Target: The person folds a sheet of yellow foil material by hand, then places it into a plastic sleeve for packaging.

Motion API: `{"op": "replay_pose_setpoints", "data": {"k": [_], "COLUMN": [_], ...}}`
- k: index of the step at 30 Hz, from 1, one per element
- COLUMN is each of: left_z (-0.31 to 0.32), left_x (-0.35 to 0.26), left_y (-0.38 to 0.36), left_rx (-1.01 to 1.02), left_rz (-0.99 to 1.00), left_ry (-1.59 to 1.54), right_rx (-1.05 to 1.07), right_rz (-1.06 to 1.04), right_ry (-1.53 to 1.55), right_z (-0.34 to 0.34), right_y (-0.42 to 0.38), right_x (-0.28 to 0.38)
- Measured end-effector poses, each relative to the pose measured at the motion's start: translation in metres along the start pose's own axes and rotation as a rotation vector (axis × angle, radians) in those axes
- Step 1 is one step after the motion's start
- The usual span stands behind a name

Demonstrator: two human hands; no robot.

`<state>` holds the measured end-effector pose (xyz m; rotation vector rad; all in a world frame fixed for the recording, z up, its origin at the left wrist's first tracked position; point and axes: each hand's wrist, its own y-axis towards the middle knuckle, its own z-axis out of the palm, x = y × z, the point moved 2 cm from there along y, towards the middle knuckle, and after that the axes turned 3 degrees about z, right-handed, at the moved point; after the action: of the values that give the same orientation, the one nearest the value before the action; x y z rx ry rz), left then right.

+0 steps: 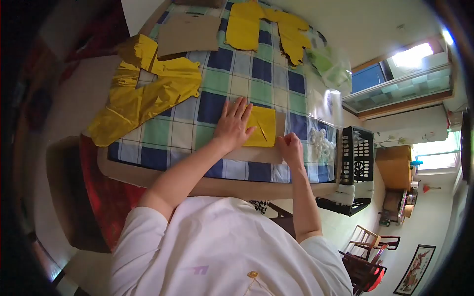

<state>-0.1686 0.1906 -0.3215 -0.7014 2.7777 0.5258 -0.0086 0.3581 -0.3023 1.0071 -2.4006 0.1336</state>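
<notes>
My left hand [233, 124] lies flat, fingers spread, on a folded yellow foil sheet [262, 126]. The sheet rests on a brown cardboard piece [256, 154] near the table's front edge. My right hand [290, 147] is curled at the sheet's right lower corner, fingers closed on the edge of the cardboard or the foil; which one I cannot tell.
The table has a blue, green and white checked cloth [237, 69]. Crumpled gold foil [143, 89] lies at the left, yellow foil shapes [266, 27] and another cardboard [190, 33] at the far end. Clear plastic bags [328, 69] and a black crate [356, 155] are at the right.
</notes>
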Motion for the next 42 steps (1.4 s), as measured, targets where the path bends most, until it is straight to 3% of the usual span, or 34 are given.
{"op": "replay_pose_setpoints", "data": {"k": [3,5,6,7,8,9,10,12,14,16,19,23,26,30,32,34,35,38,42], "left_z": [-0.006,-0.008,-0.007,-0.004,-0.003,-0.004,-0.007,-0.008,-0.009,-0.004,-0.003,-0.016,-0.019,-0.018,-0.018,-0.042,-0.043,-0.099,-0.081], "left_x": [0.000,0.001,0.002,0.002,0.002,0.001,0.000,-0.003,-0.002,0.000,0.004,-0.001,0.000,0.007,0.028,0.044,0.051,0.016,-0.057], "left_y": [-0.001,-0.002,-0.002,-0.002,-0.002,-0.002,-0.001,0.001,-0.001,0.000,-0.003,-0.020,-0.024,-0.012,0.006,0.042,0.068,0.127,0.160], "left_rx": [0.020,0.019,-0.002,-0.022,-0.039,-0.012,0.015,0.030,-0.002,-0.015,-0.031,-0.005,0.009,0.005,-0.087,-0.192,-0.234,0.202,0.454], "left_rz": [-0.015,-0.023,-0.024,-0.026,-0.023,-0.039,-0.050,-0.049,-0.040,-0.019,0.018,0.032,0.034,0.019,-0.010,0.245,0.379,0.615,0.734], "left_ry": [0.020,0.016,0.005,-0.005,-0.016,-0.031,-0.044,-0.051,-0.030,-0.046,-0.029,-0.003,0.011,-0.047,-0.094,-0.021,0.193,0.321,0.178], "right_rx": [0.096,0.042,0.169,-0.048,0.064,-0.088,-0.193,-0.360,-0.552,-0.512,-0.205,0.337,-0.040,0.012,0.058,0.083,0.080,0.100,0.048], "right_rz": [0.030,0.077,0.140,-0.038,0.178,0.145,0.129,0.025,-0.055,-0.042,-0.048,-0.073,-0.180,-0.550,-0.584,-0.688,-0.632,-0.642,-0.705], "right_ry": [0.070,-0.060,-0.236,-0.072,0.092,0.310,0.206,0.451,0.084,0.035,0.114,0.208,0.077,0.014,-0.022,-0.065,-0.040,-0.021,-0.046], "right_z": [-0.002,-0.044,-0.072,-0.090,-0.129,-0.143,-0.158,-0.148,-0.110,-0.032,0.009,0.015,0.003,0.028,0.031,0.031,0.037,0.040,0.036], "right_y": [0.009,0.006,0.012,0.011,0.019,0.023,0.031,0.043,0.061,0.102,0.082,0.053,0.027,0.005,0.004,0.005,0.005,0.005,0.001], "right_x": [-0.047,-0.068,-0.082,-0.132,-0.098,-0.097,-0.096,-0.085,-0.068,-0.133,-0.042,0.008,0.044,0.077,0.081,0.082,0.076,0.074,0.087]}}
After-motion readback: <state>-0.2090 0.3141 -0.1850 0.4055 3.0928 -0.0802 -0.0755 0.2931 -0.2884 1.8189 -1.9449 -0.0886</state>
